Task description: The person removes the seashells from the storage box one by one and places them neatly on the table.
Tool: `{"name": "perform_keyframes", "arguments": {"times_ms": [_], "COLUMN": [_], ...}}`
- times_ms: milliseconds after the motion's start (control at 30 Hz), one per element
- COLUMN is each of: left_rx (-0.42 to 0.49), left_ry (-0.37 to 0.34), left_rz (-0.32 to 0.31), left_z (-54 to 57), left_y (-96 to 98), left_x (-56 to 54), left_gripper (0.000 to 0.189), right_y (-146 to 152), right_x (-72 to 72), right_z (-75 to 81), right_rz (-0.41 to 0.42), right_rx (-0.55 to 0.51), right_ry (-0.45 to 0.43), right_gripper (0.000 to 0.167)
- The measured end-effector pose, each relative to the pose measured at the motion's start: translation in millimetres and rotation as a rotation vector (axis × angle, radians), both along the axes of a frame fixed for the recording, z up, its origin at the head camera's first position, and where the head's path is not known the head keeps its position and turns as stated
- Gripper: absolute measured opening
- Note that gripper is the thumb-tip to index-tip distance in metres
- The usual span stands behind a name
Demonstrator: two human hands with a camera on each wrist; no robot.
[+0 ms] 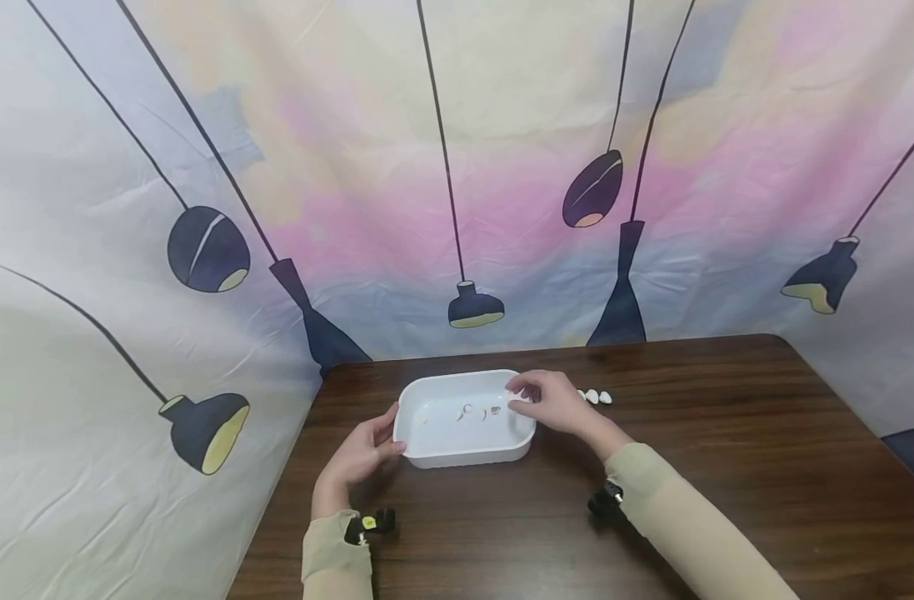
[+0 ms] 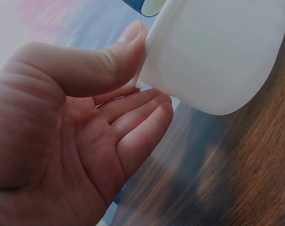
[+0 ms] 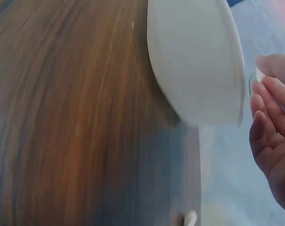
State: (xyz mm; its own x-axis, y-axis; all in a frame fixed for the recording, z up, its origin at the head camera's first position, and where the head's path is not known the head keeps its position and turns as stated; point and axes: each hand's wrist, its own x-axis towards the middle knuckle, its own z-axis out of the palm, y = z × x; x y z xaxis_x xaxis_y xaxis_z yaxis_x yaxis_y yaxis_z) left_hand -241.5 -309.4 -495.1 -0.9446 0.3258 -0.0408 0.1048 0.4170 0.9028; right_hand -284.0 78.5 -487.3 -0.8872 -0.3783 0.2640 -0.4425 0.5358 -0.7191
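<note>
A white rectangular dish (image 1: 457, 457) stands on the wooden table. At its left end, my left hand (image 1: 362, 450) holds the rim, thumb on the outer edge and fingers curled beneath, as the left wrist view shows. Over the dish's right end is my right hand (image 1: 550, 404). In the right wrist view, thumb and forefinger pinch a small white piece (image 3: 259, 75), mostly hidden by the fingers; I cannot tell its kind. Several small pale and brownish curved bits, such as this ring-shaped one (image 1: 467, 409), lie scattered on the dish's floor.
Just right of the dish, partly behind my right hand, a short row of small white rounded pieces (image 1: 593, 397) lies on the dark brown table (image 1: 696, 467). A cloth backdrop (image 1: 531, 108) printed with hanging lamps rises behind the table's far edge.
</note>
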Motion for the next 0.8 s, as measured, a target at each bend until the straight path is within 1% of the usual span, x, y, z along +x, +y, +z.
{"name": "perform_keyframes", "arguments": {"times_ms": [133, 300, 467, 567, 800], "left_rx": [-0.021, -0.024, -0.013, -0.017, 0.005], "left_ry": [-0.001, -0.006, -0.020, -0.009, -0.010], "left_rz": [0.009, 0.018, 0.026, 0.013, -0.002], "left_z": [-0.8, -2.0, -2.1, -2.4, -2.0], "left_y": [0.1, -0.1, -0.8, -1.7, -1.6], "left_x": [-0.2, -0.8, -1.1, -1.6, -1.5], "left_gripper": [0.077, 0.078, 0.079, 0.078, 0.078], "right_y": [23.8, 53.6, 80.2, 94.2, 127.0], "right_x": [0.9, 0.6, 1.0, 1.1, 0.3], "right_z": [-3.6, -8.1, -12.4, -15.2, -19.7], "right_rz": [-0.054, -0.088, -0.125, -0.145, -0.195], "right_rx": [-0.045, -0.081, -0.062, -0.051, -0.050], "right_ry": [-0.035, -0.032, -0.022, -0.027, -0.086], "right_gripper": [0.031, 0.030, 0.029, 0.030, 0.034]}}
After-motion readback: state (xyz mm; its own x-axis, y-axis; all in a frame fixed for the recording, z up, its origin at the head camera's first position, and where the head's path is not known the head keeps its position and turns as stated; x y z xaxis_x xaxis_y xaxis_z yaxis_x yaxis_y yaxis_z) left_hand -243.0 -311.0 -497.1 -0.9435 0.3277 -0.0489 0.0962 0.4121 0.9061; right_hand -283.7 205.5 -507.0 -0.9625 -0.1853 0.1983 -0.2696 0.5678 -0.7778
